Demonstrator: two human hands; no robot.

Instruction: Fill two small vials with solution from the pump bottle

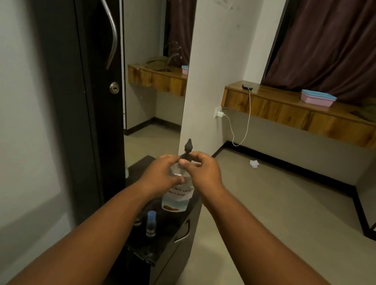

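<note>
Clear plastic pump bottle with handwritten paper label (pixel 177 196) stands upright on the dark narrow desk (pixel 153 247), long axis vertical, black pump nozzle (pixel 187 149) pointing up. Left hand (pixel 161 175) wraps the bottle shoulder, fingers clamped on it; right hand (pixel 204 169) pinches the black collar just below the nozzle — fingers closed on it. Small blue-capped vial (pixel 151 224) stands on the desk nearer the person, below the left forearm; a second vial beside it is too dark to confirm. Vial lies nearer the left hand — judged not yet filled.
</note>
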